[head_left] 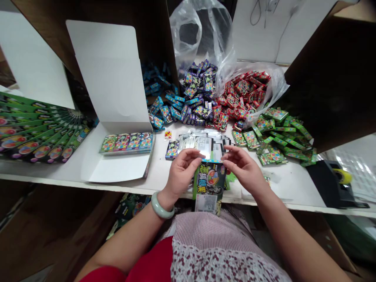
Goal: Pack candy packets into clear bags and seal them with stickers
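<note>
My left hand (182, 173) and my right hand (243, 166) pinch the top edge of a green and black printed card packet (210, 184) in front of me. Its lower part hangs over the shelf's front edge. Just beyond my fingertips lies a spread of clear plastic sleeves (202, 143). Several small packets form heaps further back: blue (166, 111), purple (196, 92), red (243, 94) and green (282, 137). To my left, an open white cardboard box (111, 78) holds a row of packets (126, 143) in its lid flap area.
A fan of long green cards (38, 129) lies at far left. A black tape dispenser (331, 180) with yellow tape stands at right. Clear plastic bags (202, 35) sit behind the heaps. Dark cardboard partitions flank the white shelf (279, 188).
</note>
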Motion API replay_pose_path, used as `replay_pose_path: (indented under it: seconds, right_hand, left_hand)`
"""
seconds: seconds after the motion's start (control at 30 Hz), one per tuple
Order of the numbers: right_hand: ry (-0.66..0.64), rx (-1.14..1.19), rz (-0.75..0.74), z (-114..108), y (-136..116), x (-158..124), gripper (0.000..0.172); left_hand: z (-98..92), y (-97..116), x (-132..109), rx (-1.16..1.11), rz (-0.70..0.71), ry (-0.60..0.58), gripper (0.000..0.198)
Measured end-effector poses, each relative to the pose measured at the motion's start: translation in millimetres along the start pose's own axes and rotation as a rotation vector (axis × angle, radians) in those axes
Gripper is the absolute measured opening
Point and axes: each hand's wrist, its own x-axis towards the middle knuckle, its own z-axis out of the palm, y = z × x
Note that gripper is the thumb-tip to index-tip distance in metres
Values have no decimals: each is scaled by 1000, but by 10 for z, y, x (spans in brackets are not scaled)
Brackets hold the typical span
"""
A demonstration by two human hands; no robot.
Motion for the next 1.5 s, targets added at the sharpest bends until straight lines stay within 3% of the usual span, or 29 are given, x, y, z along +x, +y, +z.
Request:
replay_pose_path:
  seconds: [0.1,0.17,0.27,0.43,0.53,0.67,0.77,0.9,1.07,1.13,1.3,1.5]
  right_hand:
    - [-35,-118,-84,-4,-65,-31,11]
    - [-33,-162,-118,8,-112,-41,14]
    - [-34,-174,-43,41,-177,-3,15]
    - [-143,-140,88,55,-254,111,14]
    - [-200,-212,21,23,-279,113,14]
    - [-242,-294,-193,-18,-234,4,9]
    - [-205,-332,-289,-4,-149,-89,11]
    - [-105,-311,-260,50,-57,-140,11]
    - [-49,-312,-249,53,-2,-167,9]
    - [-48,-312,-255,48,3,-179,8]
    - [-56,-316,-288,28,15,-168,7]
    - [11,-211,-244,108,112,-189,14]
  left_hand:
    - [-8,44,0,20,22,-54,14]
    - [-19,73,-5,50,52,-101,9]
    - [-12,118,21,66,32,-88,9]
    - [10,178,110,127,-27,-64,10]
    - [-43,197,123,107,-15,-152,12]
    - [-186,211,87,102,41,-284,14]
    - [-260,216,87,105,45,-318,12]
    - [-261,243,153,208,-6,-290,14]
    - [-244,206,118,261,188,-425,12]
    - [-234,132,52,236,179,-415,10]
    - [-164,-17,-67,98,-24,-243,25]
    - [-131,-9,-26,177,90,-244,9]
